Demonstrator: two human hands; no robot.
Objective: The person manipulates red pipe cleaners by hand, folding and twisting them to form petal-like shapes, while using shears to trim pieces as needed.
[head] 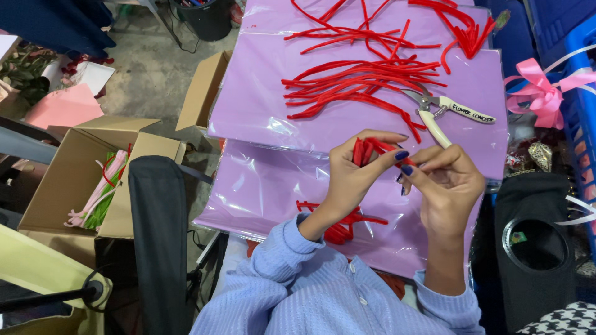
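Both hands are working on a small bundle of red fuzzy chenille stems [367, 151] above the lilac plastic-wrapped sheets [261, 105] on the surface.

I am seeing the left hand [351, 177] gripping the bundle, its fingers [379, 138] closing around the lower part, so the stems are standing with their long axis pointing up and slightly to the right. The right hand [448, 186] is reaching in from the right, its fingers [428, 158] pinching narrowly at the bundle's tip. Loose red stems [363, 84] and white-handled pliers [444, 111] are lying just beyond, apart from both hands.
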